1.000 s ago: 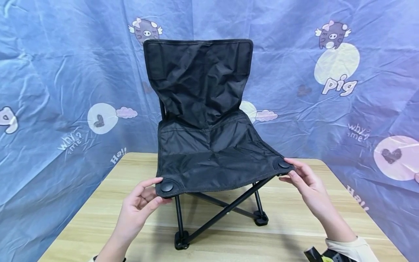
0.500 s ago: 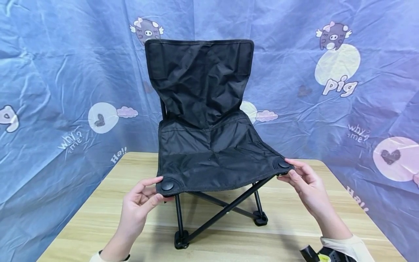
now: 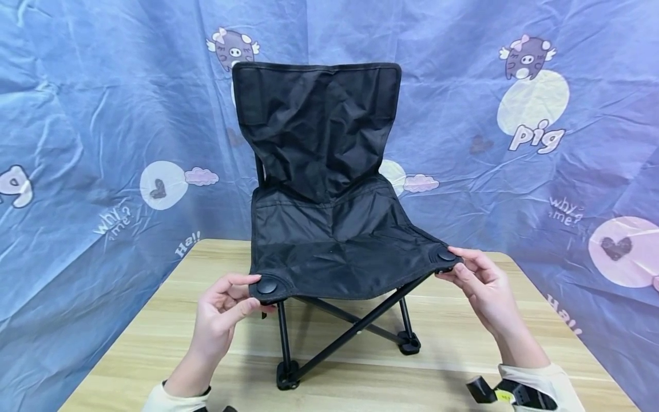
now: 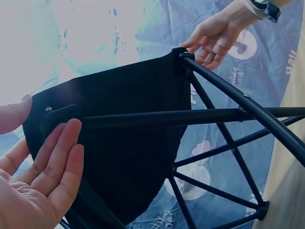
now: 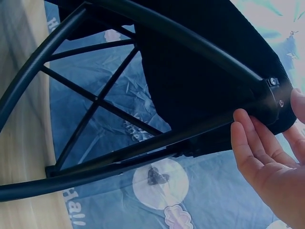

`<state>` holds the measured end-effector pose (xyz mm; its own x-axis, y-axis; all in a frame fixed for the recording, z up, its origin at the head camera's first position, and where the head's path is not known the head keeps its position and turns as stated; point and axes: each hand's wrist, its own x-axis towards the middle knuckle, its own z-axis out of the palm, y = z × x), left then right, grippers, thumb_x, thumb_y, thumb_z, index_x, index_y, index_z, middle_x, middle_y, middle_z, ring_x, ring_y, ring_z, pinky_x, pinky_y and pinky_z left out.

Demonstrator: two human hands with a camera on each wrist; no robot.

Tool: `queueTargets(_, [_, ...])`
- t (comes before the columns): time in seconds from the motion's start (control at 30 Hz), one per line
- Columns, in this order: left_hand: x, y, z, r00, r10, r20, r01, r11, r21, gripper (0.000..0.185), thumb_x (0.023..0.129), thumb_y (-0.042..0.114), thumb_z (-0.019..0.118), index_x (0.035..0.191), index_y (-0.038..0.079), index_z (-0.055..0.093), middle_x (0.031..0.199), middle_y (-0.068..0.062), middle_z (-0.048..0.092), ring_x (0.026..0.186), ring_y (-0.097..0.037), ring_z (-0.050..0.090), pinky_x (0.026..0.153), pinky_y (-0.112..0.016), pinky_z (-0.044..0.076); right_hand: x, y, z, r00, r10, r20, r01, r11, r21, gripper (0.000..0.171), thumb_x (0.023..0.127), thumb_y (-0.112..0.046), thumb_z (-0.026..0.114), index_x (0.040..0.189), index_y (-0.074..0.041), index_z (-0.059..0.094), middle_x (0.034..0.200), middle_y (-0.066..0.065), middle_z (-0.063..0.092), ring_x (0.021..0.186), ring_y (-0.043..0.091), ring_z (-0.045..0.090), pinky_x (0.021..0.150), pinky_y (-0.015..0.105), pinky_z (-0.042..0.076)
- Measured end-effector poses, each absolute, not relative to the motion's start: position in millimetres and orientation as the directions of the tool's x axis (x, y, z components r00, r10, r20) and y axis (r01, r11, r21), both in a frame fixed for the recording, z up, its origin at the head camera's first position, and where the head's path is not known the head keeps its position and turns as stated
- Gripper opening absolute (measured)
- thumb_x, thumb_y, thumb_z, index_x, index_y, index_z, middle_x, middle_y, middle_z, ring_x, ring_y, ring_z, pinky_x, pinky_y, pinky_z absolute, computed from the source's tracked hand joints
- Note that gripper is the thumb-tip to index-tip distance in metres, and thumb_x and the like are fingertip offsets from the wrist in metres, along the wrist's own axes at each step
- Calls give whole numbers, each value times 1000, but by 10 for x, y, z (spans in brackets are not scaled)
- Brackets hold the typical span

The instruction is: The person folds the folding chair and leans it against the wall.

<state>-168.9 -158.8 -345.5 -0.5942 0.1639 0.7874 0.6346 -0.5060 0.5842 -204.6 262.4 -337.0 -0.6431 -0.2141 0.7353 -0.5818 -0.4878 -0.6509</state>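
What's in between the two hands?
The black seat stretches between the left hand and the right hand, each one holding a front corner. You can see that in the head view.

Over the black fabric folding chair (image 3: pixel 329 229), a hand could pass between the left grip (image 3: pixel 221 312) and right grip (image 3: pixel 489 292) at its front corners; crossed black metal tubes (image 3: pixel 329 351) obstruct beneath the chair, blue printed cloth (image 3: pixel 453 74) behind it.
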Motion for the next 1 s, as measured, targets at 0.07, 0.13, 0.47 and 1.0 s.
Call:
queueTargets(0.07, [-1691,-1591,-3447,-593,167,788,635,-505,585,38,89,-21,52,122,-5,63,100,-16,73,78,-24,74,74,-33,62,-2051,2622,-3361,-641,-218,736,-583,-486,-651,35,99,17,37,130,14,53,120,21,66,104,27,69,92,36,56])
queueTargets(0.13, [-1688,-1591,-3433,-599,167,783,635,-497,591,37,89,-20,53,121,-4,64,99,-15,73,77,-24,74,73,-31,62,-2054,2618,-3349,-637,-222,738,-583,-487,-650,35,99,18,36,129,15,53,120,21,66,104,28,69,92,36,56])
queueTargets(0.47, [-1714,-1539,-3371,-592,166,789,640,-497,585,36,89,-20,53,119,-4,64,99,-16,73,76,-24,74,71,-35,62,-2026,2588,-3290,-688,-173,705,-618,-371,-693,32,100,12,43,125,5,60,115,13,70,100,21,70,88,33,58])
queueTargets(1.0, [-1781,-1447,-3285,-601,142,786,639,-506,580,41,85,-23,50,115,-1,67,96,-14,74,72,-23,74,68,-36,63,-2063,2550,-3236,-641,-194,743,-620,-440,-650,34,99,16,40,127,11,57,116,18,68,99,25,70,90,33,57])
